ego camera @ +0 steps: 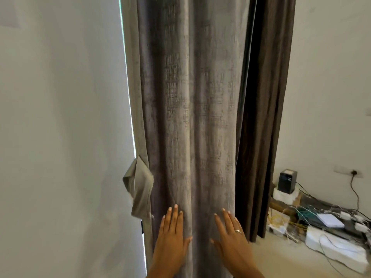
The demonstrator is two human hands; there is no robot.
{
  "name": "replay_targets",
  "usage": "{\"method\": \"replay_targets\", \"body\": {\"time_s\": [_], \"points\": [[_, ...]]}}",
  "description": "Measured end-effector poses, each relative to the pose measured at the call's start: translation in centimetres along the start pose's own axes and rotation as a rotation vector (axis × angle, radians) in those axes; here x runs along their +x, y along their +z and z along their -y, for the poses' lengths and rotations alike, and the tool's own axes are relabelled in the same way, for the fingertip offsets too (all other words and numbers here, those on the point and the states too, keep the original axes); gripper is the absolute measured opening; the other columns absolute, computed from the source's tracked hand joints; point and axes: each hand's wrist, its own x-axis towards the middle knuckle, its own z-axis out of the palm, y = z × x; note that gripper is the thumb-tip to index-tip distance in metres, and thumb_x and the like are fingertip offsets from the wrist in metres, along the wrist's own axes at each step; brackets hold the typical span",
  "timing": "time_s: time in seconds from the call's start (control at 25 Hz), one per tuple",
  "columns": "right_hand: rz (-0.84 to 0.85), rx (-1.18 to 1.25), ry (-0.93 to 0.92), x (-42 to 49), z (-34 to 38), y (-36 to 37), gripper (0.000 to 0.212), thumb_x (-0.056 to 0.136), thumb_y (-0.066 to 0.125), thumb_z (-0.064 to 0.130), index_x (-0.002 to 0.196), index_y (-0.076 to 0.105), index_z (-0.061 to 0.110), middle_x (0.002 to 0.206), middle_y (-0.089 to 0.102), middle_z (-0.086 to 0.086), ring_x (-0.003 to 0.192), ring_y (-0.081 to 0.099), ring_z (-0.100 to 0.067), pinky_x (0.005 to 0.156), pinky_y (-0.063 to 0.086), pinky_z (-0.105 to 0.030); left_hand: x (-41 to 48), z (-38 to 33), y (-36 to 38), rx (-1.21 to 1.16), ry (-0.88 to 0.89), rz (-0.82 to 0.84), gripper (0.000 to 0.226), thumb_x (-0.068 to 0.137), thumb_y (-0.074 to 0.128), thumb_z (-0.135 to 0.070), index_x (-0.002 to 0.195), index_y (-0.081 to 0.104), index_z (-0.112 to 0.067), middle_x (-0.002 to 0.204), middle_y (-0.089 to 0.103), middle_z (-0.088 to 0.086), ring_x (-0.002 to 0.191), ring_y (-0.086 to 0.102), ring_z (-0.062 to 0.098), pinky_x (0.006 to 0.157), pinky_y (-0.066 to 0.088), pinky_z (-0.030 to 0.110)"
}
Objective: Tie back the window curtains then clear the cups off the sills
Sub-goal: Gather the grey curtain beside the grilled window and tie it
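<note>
No legible text, labels or numbers anywhere.

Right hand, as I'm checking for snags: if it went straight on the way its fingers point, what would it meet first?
The right hand seems flat on the grey curtain, fingers pointing up. Straight on, it would meet only more of that curtain's folds; nothing else shows in line.

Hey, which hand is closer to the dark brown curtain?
Right. The right hand lies flat on the gray curtain, just left of the brown curtain; the left hand lies flat farther left on the gray one.
</note>
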Motion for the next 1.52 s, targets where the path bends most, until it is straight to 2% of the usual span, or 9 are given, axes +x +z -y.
{"method": "replay_targets", "body": {"time_s": [0.08, 0.16, 0.2, 0.28, 0.52, 0.76, 1.04, 1.28, 1.52], "points": [[-0.016, 0.037, -0.032, 3.5, -0.7, 1.5, 0.069, 0.071, 0.061, 0.062, 0.123, 0.048, 0.018, 0.124, 0.057, -0.012, 0.115, 0.052, -0.03, 0.113, 0.01, -0.032, 3.3, 0.3, 0.0, 0.019, -0.005, -0.075, 0.076, 0.09, 0.012, -0.06, 0.147, -0.004, -0.012, 0.156, -0.01, 0.004, 0.144, -0.008, 0.018, 0.113, 0.002, 0.031], [-0.029, 0.076, -0.052, 7.2, -1.4, 2.3, 0.058, 0.087, 0.037, 0.06, 0.125, 0.043, 0.018, 0.125, 0.056, -0.012, 0.118, 0.043, -0.027, 0.112, 0.001, -0.03, 6.3, 0.5, -0.4, 0.043, -0.023, -0.141, 0.079, 0.088, 0.02, -0.059, 0.147, -0.003, -0.012, 0.156, -0.009, 0.003, 0.144, -0.008, 0.017, 0.113, 0.004, 0.031], [-0.016, 0.108, -0.06, 9.1, -1.8, 2.2, 0.056, 0.09, 0.027, 0.058, 0.126, 0.042, 0.017, 0.126, 0.058, -0.013, 0.119, 0.04, -0.026, 0.112, 0.001, -0.03, 8.0, 0.6, -0.7, 0.072, -0.04, -0.176, 0.076, 0.091, 0.016, -0.059, 0.147, -0.002, -0.012, 0.156, -0.009, 0.003, 0.144, -0.007, 0.016, 0.112, 0.005, 0.031], [-0.049, 0.167, -0.098, 13.0, -2.8, 1.9, 0.059, 0.084, 0.03, 0.055, 0.129, 0.04, 0.017, 0.128, 0.058, -0.013, 0.123, 0.041, -0.028, 0.112, 0.007, -0.032, 11.5, 0.4, -1.8, 0.108, -0.083, -0.236, 0.072, 0.093, 0.008, -0.058, 0.147, 0.0, -0.011, 0.156, -0.008, 0.003, 0.144, -0.006, 0.016, 0.113, 0.005, 0.031], [-0.368, 0.333, -0.2, 25.3, -7.3, -2.2, 0.056, 0.095, 0.016, 0.053, 0.133, 0.038, 0.018, 0.136, 0.05, -0.013, 0.126, 0.036, -0.024, 0.103, 0.031, -0.041, 23.4, -2.4, -6.9, 0.112, -0.072, -0.428, 0.071, 0.094, 0.02, -0.055, 0.147, 0.007, -0.008, 0.154, 0.01, 0.01, 0.143, 0.01, 0.023, 0.115, 0.008, 0.033], [-0.614, 0.341, -0.348, 34.6, -11.1, -8.8, 0.051, 0.096, 0.021, 0.046, 0.133, 0.038, 0.014, 0.14, 0.043, -0.013, 0.133, 0.03, -0.026, 0.107, 0.023, -0.046, 32.5, -4.7, -12.4, 0.297, 0.026, -0.569, 0.071, 0.093, 0.03, -0.047, 0.145, 0.011, -0.002, 0.154, 0.009, 0.015, 0.144, 0.007, 0.024, 0.117, 0.004, 0.036], [-0.79, 0.628, -0.392, 42.6, -13.0, -17.3, 0.048, 0.089, 0.037, 0.043, 0.129, 0.042, 0.016, 0.134, 0.047, -0.012, 0.125, 0.043, -0.026, 0.09, 0.044, -0.036, 40.8, -4.4, -19.9, 0.52, 0.115, -0.656, 0.066, 0.088, 0.037, -0.038, 0.142, 0.019, -0.004, 0.152, 0.019, 0.018, 0.141, 0.011, 0.025, 0.113, 0.006, 0.042], [-0.778, 0.927, -0.304, 50.4, -15.5, -22.1, 0.039, 0.096, 0.046, 0.023, 0.134, 0.041, 0.015, 0.132, 0.046, -0.004, 0.12, 0.045, -0.018, 0.088, 0.029, -0.018, 47.7, -6.2, -26.4, 0.607, 0.239, -0.734, 0.068, 0.093, 0.024, -0.05, 0.136, 0.035, 0.002, 0.145, 0.033, 0.023, 0.136, 0.026, 0.031, 0.114, 0.019, 0.042], [-0.806, 0.955, -0.089, 58.6, -18.2, -24.7, 0.038, 0.095, 0.046, 0.02, 0.13, 0.043, 0.009, 0.129, 0.047, -0.013, 0.119, 0.046, -0.028, 0.095, 0.038, -0.039, 55.1, -12.2, -28.9, 0.626, 0.425, -0.571, 0.072, 0.09, 0.022, -0.056, 0.142, 0.029, -0.006, 0.152, 0.024, 0.012, 0.143, 0.015, 0.022, 0.116, 0.007, 0.032]]}}
